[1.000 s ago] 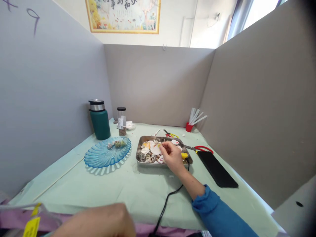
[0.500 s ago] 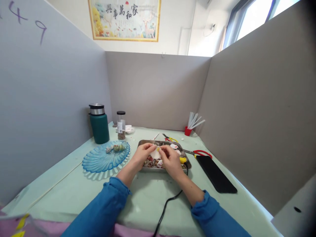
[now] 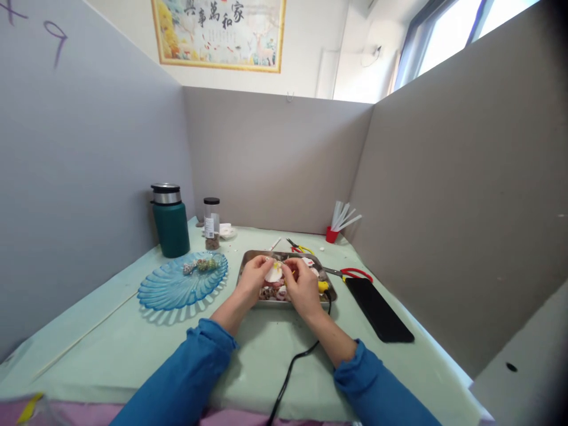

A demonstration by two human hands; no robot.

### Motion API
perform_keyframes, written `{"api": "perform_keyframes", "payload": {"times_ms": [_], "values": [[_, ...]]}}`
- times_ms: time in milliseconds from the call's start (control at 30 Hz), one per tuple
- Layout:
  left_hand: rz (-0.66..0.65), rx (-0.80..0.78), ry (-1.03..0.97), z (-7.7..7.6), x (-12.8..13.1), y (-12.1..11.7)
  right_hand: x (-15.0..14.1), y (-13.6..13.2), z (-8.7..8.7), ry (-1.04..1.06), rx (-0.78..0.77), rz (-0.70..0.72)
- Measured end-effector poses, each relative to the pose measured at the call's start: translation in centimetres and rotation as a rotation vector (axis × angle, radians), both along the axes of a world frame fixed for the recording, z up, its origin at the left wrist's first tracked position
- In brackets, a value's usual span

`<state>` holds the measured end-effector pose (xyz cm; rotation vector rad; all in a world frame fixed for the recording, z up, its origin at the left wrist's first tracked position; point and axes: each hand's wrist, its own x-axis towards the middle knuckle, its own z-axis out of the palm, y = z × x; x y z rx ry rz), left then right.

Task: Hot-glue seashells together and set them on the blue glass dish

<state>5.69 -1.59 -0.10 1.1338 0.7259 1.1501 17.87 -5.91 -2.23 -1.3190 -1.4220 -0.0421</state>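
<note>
Both my hands are over a metal tray [image 3: 245, 264] filled with several seashells. My left hand [image 3: 251, 278] is closed, pinching a white fan-shaped shell [image 3: 273, 274] from the left. My right hand [image 3: 303, 283] is closed too, fingers curled at the right side of the same shell; whether it also holds something small is hidden. A yellow tool [image 3: 323, 286] with a black cord [image 3: 290, 370] lies at the tray's right side, just beside my right hand.
A blue glass plate [image 3: 173, 287] with a few shells lies left of the tray. A green flask [image 3: 169, 220] and a small jar [image 3: 212, 223] stand at the back left. Red-handled scissors [image 3: 352, 273], a black phone [image 3: 378, 308] and a red cup of white sticks [image 3: 338, 225] are on the right. Grey partitions enclose the table.
My left hand came up from the near edge to the tray and took hold of the white shell. My right hand stayed at the tray and closed in on the same shell.
</note>
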Motion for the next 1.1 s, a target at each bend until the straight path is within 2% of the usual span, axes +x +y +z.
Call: {"api": "perform_keyframes", "payload": {"times_ms": [67, 200, 300, 433, 600, 767, 900, 1000, 1100], "values": [[0.058, -0.019, -0.017, -0.2, -0.3, 0.3, -0.2, -0.2, 0.0, -0.102, -0.017, -0.051], [0.153, -0.007, -0.027, -0.7, -0.7, 1.2, -1.1, -1.0, -0.2, -0.512, -0.080, -0.097], [0.243, -0.016, -0.021, -0.7, -0.9, 1.7, -1.9, -1.7, -0.4, -0.743, -0.052, -0.020], [0.277, -0.005, -0.038, 0.1, -1.4, 1.4, -2.8, -1.8, -0.7, -0.851, 0.052, 0.081], [0.261, 0.062, -0.014, 0.6, -1.7, 1.2, -4.1, -1.2, -1.0, -0.871, 0.073, 0.022], [0.227, 0.064, 0.038, -0.3, -1.4, 1.5, -4.5, -1.2, -1.1, -0.863, 0.060, -0.003], [0.200, 0.061, 0.034, -1.1, -1.3, 1.9, -4.1, -1.7, -0.8, -0.839, 0.064, 0.054], [0.205, 0.044, -0.008, -1.1, -1.3, 1.8, -3.6, -2.0, -0.1, -0.711, 0.087, 0.070], [0.161, 0.045, -0.052, -0.8, -1.2, 1.4, -2.9, -1.9, 0.7, -0.465, 0.112, 0.023]]}}
